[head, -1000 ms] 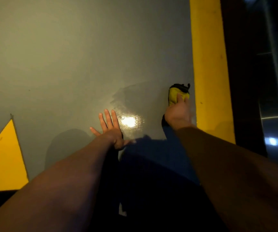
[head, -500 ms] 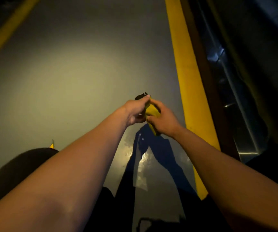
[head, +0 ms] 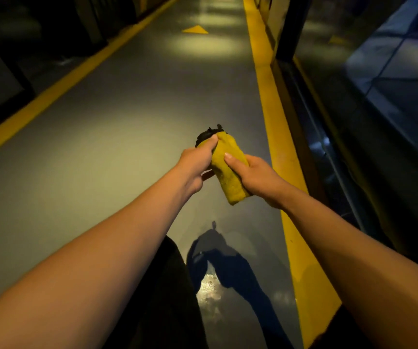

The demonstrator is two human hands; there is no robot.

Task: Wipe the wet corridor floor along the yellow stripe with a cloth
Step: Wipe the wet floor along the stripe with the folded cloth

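Above the wet grey corridor floor (head: 127, 152), folded yellow cloth with black edging (head: 229, 172) lifted, left hand (head: 198, 162) grip pinching its top, right hand (head: 258, 177) grip curled round its side, painted yellow stripe (head: 278, 152) just beside.

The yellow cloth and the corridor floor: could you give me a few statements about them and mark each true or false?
1. Both hands hold the yellow cloth. True: the left hand and the right hand grip it.
2. The cloth lies flat on the floor. False: it is held up in the air, bunched.
3. A yellow stripe runs along the right side of the floor. True.
4. The floor is dry everywhere. False: a wet patch glistens near the person.
5. A yellow triangle is painted further down the corridor. True.
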